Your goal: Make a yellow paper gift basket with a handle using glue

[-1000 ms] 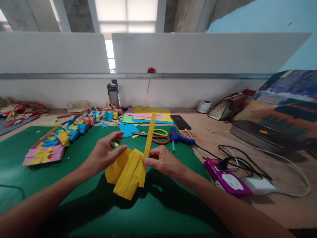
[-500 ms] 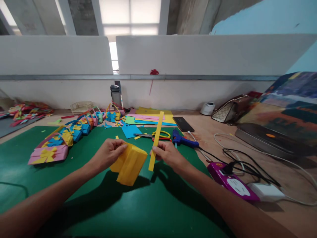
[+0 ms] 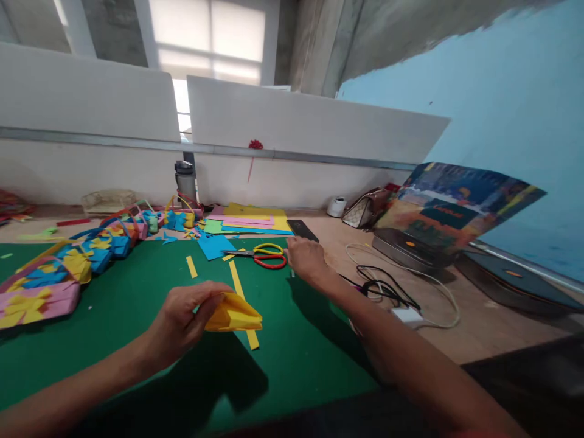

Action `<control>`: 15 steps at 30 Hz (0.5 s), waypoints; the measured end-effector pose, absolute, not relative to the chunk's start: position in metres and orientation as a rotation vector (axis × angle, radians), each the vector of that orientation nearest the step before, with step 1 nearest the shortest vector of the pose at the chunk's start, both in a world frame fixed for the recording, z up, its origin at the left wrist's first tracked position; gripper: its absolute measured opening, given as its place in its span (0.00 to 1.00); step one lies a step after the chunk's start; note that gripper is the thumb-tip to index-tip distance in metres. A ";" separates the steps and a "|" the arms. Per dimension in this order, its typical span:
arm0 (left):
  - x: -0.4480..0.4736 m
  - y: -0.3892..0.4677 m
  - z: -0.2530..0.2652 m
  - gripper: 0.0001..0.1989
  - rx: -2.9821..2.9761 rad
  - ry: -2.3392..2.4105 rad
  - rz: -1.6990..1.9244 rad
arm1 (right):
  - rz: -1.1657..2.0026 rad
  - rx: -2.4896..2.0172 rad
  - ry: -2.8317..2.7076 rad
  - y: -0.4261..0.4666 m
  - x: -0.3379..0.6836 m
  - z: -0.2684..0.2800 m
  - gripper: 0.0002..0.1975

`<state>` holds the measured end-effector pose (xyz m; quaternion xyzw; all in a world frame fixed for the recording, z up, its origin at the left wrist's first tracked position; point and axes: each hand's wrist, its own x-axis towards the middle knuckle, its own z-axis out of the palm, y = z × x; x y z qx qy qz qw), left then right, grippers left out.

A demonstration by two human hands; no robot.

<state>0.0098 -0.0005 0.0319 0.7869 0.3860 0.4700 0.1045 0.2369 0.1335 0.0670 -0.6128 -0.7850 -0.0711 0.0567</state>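
My left hand (image 3: 189, 319) pinches a folded yellow paper bag (image 3: 232, 314), tilted above the green mat (image 3: 301, 371). Beneath the bag, a long yellow paper strip (image 3: 236, 278) lies on the mat, partly covered by it. My right hand (image 3: 306, 258) is closed over the spot where the blue glue gun lay; its fingers hide nearly all of the gun. Scissors (image 3: 264, 255) with yellow and red handles rest just left of that hand. A short yellow strip (image 3: 191, 266) lies farther left.
Small finished paper bags (image 3: 41, 301) with bows line the left side. Coloured paper sheets (image 3: 255, 219), a phone (image 3: 301, 229) and a bottle (image 3: 185, 185) stand or lie at the back. Cables (image 3: 387, 286) and a white adapter (image 3: 407, 316) are on the right.
The long yellow strip has left my right hand and lies on the mat. My right hand has moved onto the glue gun. The yellow bag has been turned, and the view has swung right.
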 end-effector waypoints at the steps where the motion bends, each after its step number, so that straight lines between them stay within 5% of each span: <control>1: 0.011 -0.001 0.031 0.11 2.311 1.132 1.396 | -0.255 -1.914 -2.395 0.140 0.243 0.067 0.16; 15: 0.014 0.001 0.027 0.12 2.149 1.180 1.478 | -0.143 -2.051 -2.283 0.165 0.266 0.057 0.16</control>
